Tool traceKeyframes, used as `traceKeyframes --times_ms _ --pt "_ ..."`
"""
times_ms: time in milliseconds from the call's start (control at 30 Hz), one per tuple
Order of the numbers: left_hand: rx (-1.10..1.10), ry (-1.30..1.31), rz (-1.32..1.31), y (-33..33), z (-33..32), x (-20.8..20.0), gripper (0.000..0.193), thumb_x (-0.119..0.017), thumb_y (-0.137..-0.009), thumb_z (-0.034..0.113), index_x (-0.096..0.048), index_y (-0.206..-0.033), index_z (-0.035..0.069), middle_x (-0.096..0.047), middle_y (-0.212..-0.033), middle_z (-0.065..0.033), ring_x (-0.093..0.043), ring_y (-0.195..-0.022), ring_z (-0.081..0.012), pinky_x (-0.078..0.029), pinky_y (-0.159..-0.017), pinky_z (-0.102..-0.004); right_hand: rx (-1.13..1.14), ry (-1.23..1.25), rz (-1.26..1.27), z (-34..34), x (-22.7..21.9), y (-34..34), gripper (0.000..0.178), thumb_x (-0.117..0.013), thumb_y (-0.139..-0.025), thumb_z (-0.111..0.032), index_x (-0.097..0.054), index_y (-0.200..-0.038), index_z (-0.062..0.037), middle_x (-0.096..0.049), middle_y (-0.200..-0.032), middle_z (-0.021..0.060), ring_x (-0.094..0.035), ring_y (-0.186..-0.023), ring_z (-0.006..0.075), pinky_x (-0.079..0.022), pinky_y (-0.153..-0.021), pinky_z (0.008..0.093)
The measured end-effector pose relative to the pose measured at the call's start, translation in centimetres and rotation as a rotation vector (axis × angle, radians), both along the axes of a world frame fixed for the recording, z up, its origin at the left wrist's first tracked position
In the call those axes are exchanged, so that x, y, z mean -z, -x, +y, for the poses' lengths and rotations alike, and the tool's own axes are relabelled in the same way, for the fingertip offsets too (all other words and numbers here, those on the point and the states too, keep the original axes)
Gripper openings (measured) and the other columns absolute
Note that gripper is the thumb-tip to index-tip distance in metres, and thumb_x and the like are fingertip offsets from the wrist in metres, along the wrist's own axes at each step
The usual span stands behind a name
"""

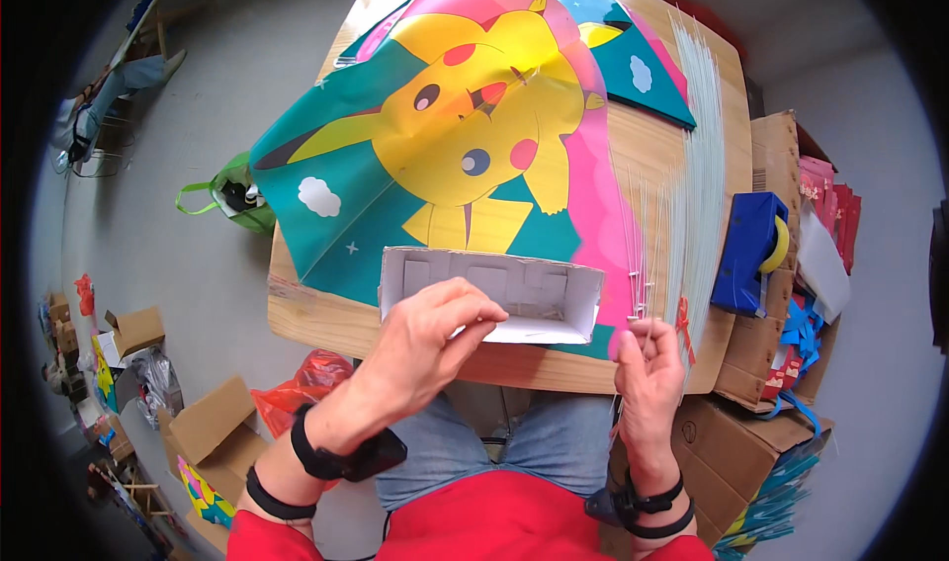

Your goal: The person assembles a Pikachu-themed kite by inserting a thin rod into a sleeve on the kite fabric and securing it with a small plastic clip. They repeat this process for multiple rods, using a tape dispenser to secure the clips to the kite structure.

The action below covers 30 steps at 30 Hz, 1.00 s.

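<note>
My left hand (440, 334) hovers over the front of a small open white cardboard box (590, 299), thumb and fingertips pinched together. Whatever is between those fingertips, if anything, is too small to make out. At the table's front right, my right hand (648, 378) is closed on a few thin white rods (636, 255) with small white fittings near their lower ends. Under the box and beyond it spreads a printed kite sheet (395, 180) in teal and pink with a yellow cartoon animal. Small pale pieces seem to lie inside the box.
Long pale rods (702, 166) lie in a bundle along the right of the wooden table (316, 309). A blue tape dispenser (748, 255) stands by the right edge, next to a cardboard box (771, 156). More kite sheets (643, 77) are at the back. A green bag (237, 200) sits left on the floor.
</note>
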<state>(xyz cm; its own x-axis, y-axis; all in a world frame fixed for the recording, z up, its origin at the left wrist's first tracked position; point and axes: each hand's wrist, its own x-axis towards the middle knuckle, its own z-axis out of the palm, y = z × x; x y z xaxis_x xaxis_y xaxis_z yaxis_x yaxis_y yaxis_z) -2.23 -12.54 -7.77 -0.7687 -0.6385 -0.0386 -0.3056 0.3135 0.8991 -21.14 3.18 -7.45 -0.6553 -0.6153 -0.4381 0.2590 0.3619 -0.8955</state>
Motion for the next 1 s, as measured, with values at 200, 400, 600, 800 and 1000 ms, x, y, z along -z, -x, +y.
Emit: traceKeyframes --times_ms 200,400,600,800,1000 --pt "0.503 -0.004 -0.234 5.0 -2.9 6.1 0.015 -0.062 -0.082 0.006 -0.066 -0.097 0.002 -0.066 -0.090 -0.0164 -0.065 -0.086 -0.0338 -0.051 -0.073 -0.0403 -0.085 -0.093 0.105 -2.9 3.2 -0.5 0.022 -0.070 -0.085 -0.004 -0.052 -0.098 -0.0020 -0.054 -0.080 -0.0012 -0.046 -0.064 -0.0016 -0.038 -0.057 0.0133" --pt "0.688 0.712 -0.323 6.0 -2.3 8.7 0.013 -0.056 -0.079 0.008 -0.065 -0.087 0.002 -0.062 -0.093 -0.0106 -0.065 -0.088 -0.0275 -0.053 -0.077 -0.0367 -0.040 -0.079 0.003 -3.0 3.2 -0.6 0.018 -0.067 -0.086 -0.003 -0.052 -0.094 -0.0018 -0.051 -0.079 -0.0019 -0.042 -0.061 -0.0023 -0.035 -0.053 0.0141" --pt "0.786 0.809 -0.283 6.6 -2.1 8.2 0.008 -0.057 -0.076 0.010 -0.061 -0.078 0.003 -0.057 -0.086 -0.0077 -0.064 -0.084 -0.0237 -0.053 -0.076 -0.0339 -0.089 -0.051 0.092 -2.9 3.6 -0.6 0.017 -0.066 -0.087 -0.002 -0.051 -0.093 -0.0018 -0.049 -0.079 -0.0019 -0.040 -0.061 -0.0006 -0.034 -0.053 0.0155" --pt "0.625 0.354 -0.326 4.7 -2.9 5.1 0.007 -0.057 -0.083 0.003 -0.055 -0.090 0.001 -0.061 -0.090 -0.0126 -0.065 -0.081 -0.0269 -0.052 -0.072 -0.0370 -0.069 -0.020 0.283 -2.4 2.4 -0.5 0.025 -0.069 -0.090 -0.017 -0.053 -0.099 -0.0004 -0.052 -0.079 0.0003 -0.041 -0.059 0.0031 -0.038 -0.055 0.0200" --pt "0.047 -0.770 0.103 1.9 0.5 -4.5 0.019 -0.061 -0.093 0.004 -0.061 -0.111 0.000 -0.062 -0.090 -0.0027 -0.062 -0.082 -0.0085 -0.052 -0.077 -0.0234 -0.138 0.175 0.305 1.5 -1.4 -1.1 0.019 -0.046 -0.102 -0.012 -0.056 -0.114 -0.0010 -0.056 -0.077 0.0003 -0.041 -0.057 0.0025 -0.034 -0.052 0.0189"
